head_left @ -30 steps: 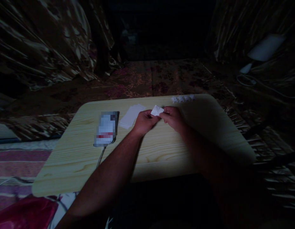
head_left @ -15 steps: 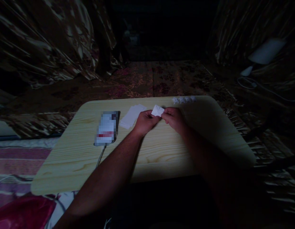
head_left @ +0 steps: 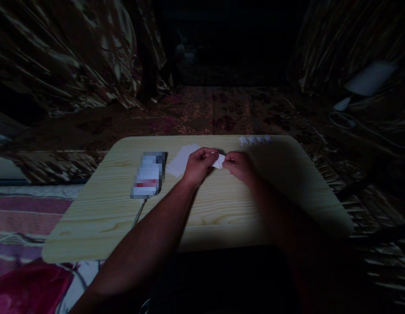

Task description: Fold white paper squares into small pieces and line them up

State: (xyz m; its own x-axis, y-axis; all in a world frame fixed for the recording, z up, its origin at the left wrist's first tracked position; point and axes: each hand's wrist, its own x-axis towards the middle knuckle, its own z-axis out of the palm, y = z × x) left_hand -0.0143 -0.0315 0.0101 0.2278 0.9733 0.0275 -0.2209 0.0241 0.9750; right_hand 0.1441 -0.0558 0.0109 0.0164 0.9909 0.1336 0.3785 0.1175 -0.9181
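A small folded piece of white paper [head_left: 218, 162] is held between my two hands above the table. My left hand [head_left: 199, 165] pinches its left side, the thumb lying over the paper and hiding part of it. At the right edge, the fingertips of my right hand [head_left: 238, 165] are closed on the same paper. A fold line shows on the part between the hands. Partly behind my left hand lies a stack of white paper sheets [head_left: 180, 161]. Several small white folded paper stars [head_left: 255, 140] stand in a row near the table's far edge.
A phone with a blurred screen [head_left: 148, 175] lies left on the wood-grain table [head_left: 228, 218], its cable running toward the near edge. Beyond are a patterned cloth [head_left: 189, 113] and curtains [head_left: 100, 52]. A white lamp [head_left: 370, 78] stands far right.
My left thumb has moved up over the folded paper, which now shows less of its surface and is turned. The view has shifted slightly.
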